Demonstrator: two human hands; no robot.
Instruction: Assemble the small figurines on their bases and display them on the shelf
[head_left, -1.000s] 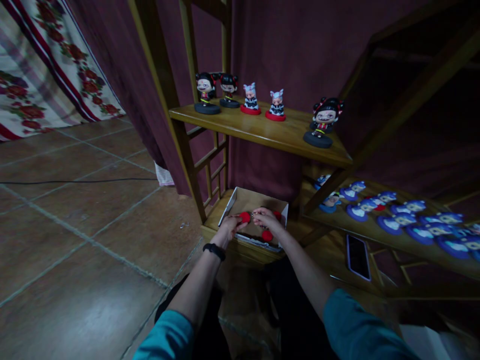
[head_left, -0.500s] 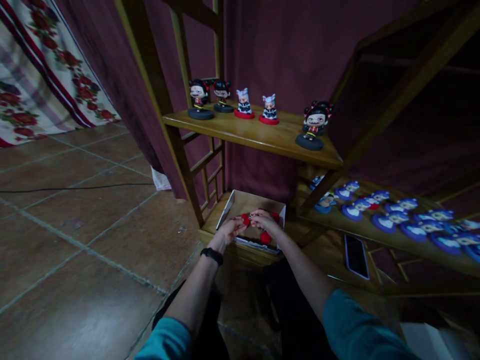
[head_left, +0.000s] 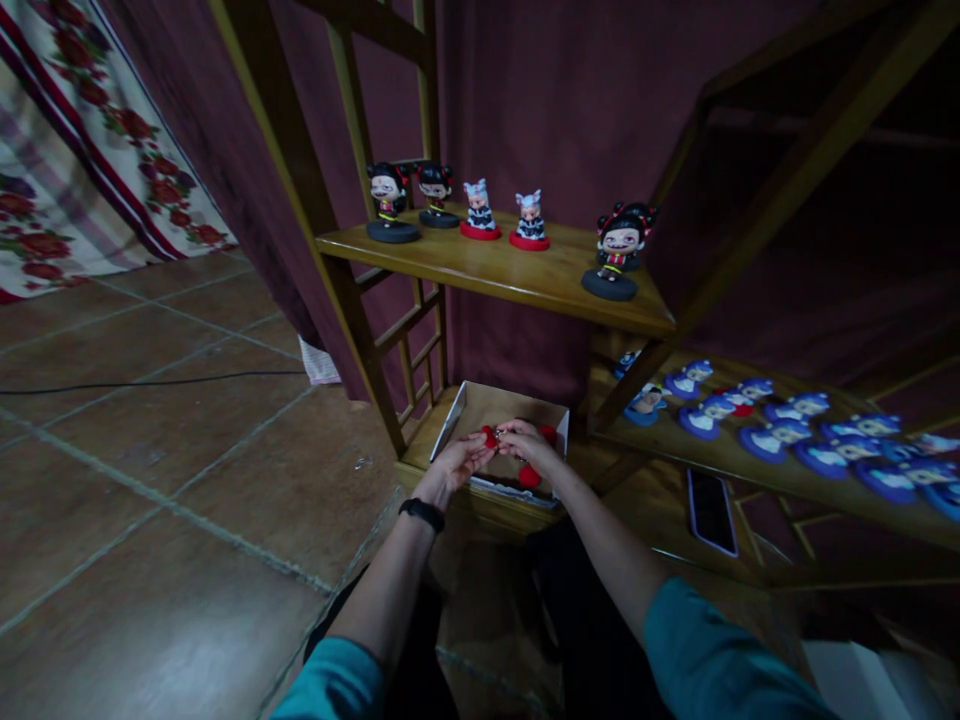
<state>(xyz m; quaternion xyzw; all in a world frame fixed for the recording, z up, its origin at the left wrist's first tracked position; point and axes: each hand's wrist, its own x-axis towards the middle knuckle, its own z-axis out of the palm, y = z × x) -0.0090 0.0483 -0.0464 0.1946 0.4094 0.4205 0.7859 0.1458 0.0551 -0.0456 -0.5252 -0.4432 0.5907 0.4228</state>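
Observation:
Over the open cardboard box [head_left: 510, 402], my two hands meet on a small figurine with a red base [head_left: 490, 437]. My left hand [head_left: 459, 462] grips the red base from the left. The fingers of my right hand [head_left: 526, 440] close on its small pale-and-dark upper part, which they mostly cover. Inside the box, another red round base [head_left: 529, 476] shows below my right hand. A further red piece [head_left: 550, 435] lies beyond that hand, partly covered by it.
Above the box, a wooden shelf [head_left: 495, 264] carries two grey-haired figurines [head_left: 530, 222] on red bases and several black-haired figurines [head_left: 619, 250]. On the right, a lower shelf holds several blue-and-white figurines [head_left: 703, 417]. A phone [head_left: 711, 511] lies below them.
The view has shifted slightly. Both hands stay over the box on the same red-based figurine, with only a slight movement of the fingers.

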